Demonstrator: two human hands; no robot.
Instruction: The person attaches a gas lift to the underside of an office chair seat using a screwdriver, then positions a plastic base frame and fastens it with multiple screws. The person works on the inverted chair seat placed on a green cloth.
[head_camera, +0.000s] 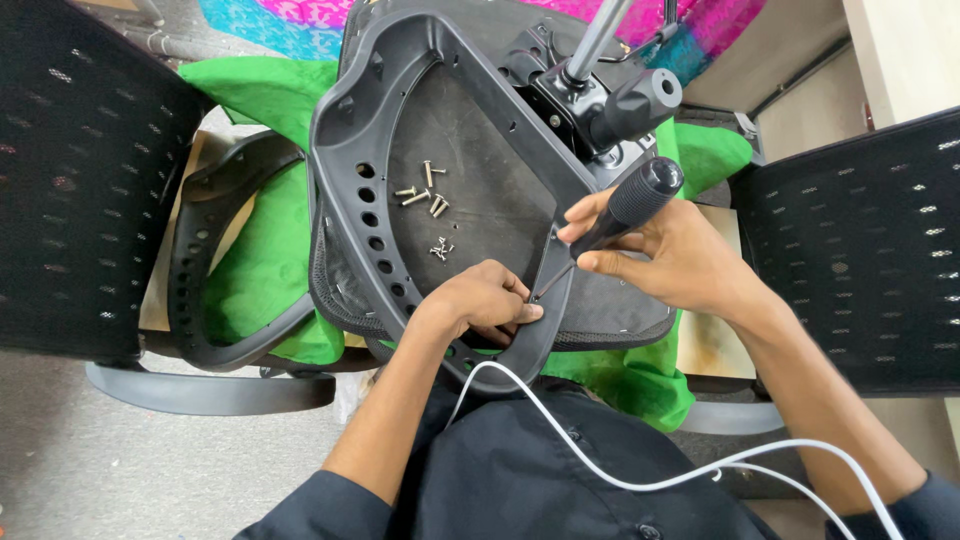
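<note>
Screwdriver tip is set at the near rim of the upturned chair seat, gripped tight by right hand; left hand fingers pinched beside tip. Slip risk: fingers jabbed. Loose screws inside seat pan could be scattered.

screwdriver: black ribbed handle, thin shaft, lying tilted in the right hand, tip pointing down-left onto the frame's near edge.
seat frame: black plastic armrest loop with a row of holes, sitting upside down over the chair seat underside.
loose screws: small silver cluster lying inside the frame opening.
</note>
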